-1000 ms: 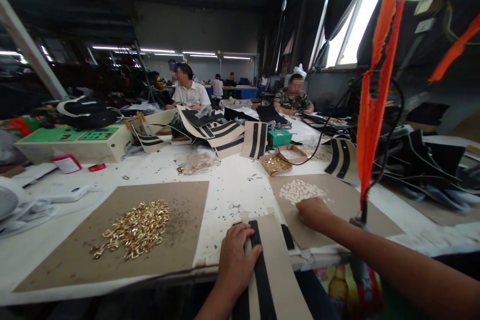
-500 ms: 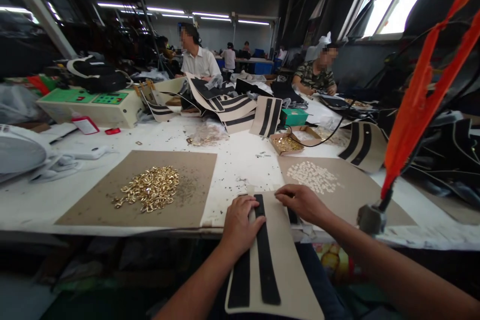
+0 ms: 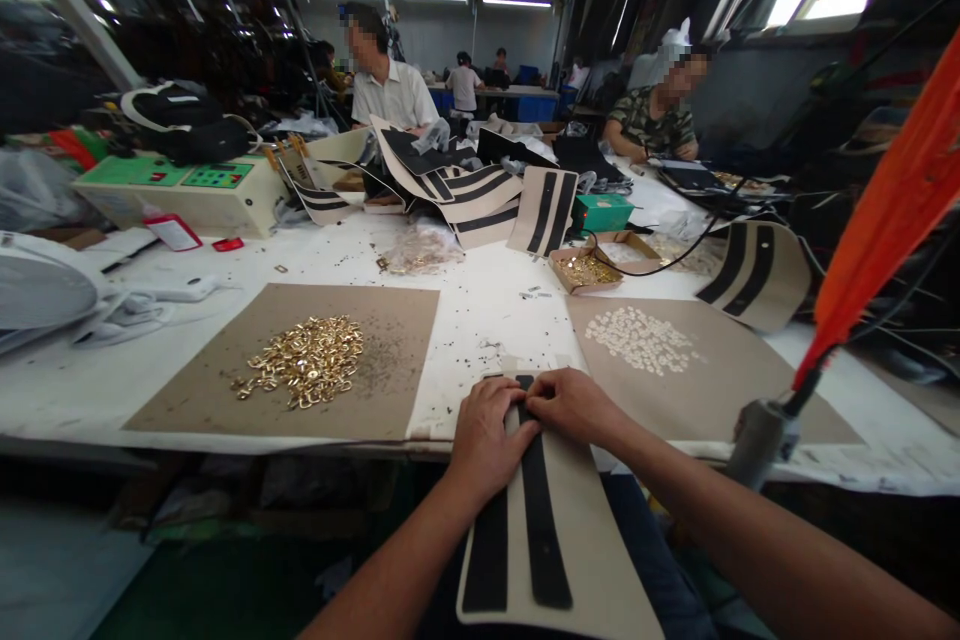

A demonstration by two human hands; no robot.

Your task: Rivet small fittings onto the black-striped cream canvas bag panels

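Observation:
A beige panel (image 3: pixel 592 550) with black strips lies over the table's front edge and hangs toward me. My left hand (image 3: pixel 489 435) rests on its far end, fingers stretched over the black strips and thumb beside the middle black strip (image 3: pixel 541 520). My right hand (image 3: pixel 574 404) is closed in a pinch at the far end of that middle strip, its fingertips close to those of my left hand. Whatever lies between the right fingertips is hidden. A pile of gold-coloured metal hardware (image 3: pixel 311 360) is to the left, and small white pieces (image 3: pixel 641 340) are spread to the right.
Brown sheets (image 3: pixel 397 350) lie on the white table. Farther back are stacked striped panels (image 3: pixel 480 210), a cardboard box of gold bits (image 3: pixel 589 270) and a green box (image 3: pixel 604 212). A grey tool with an orange wrapping (image 3: pixel 761 435) hangs at right. Two people sit across the table.
My right hand has moved left, from the panel's right side to the far end of the middle black strip. My left hand stays on the panel. The view has shifted slightly.

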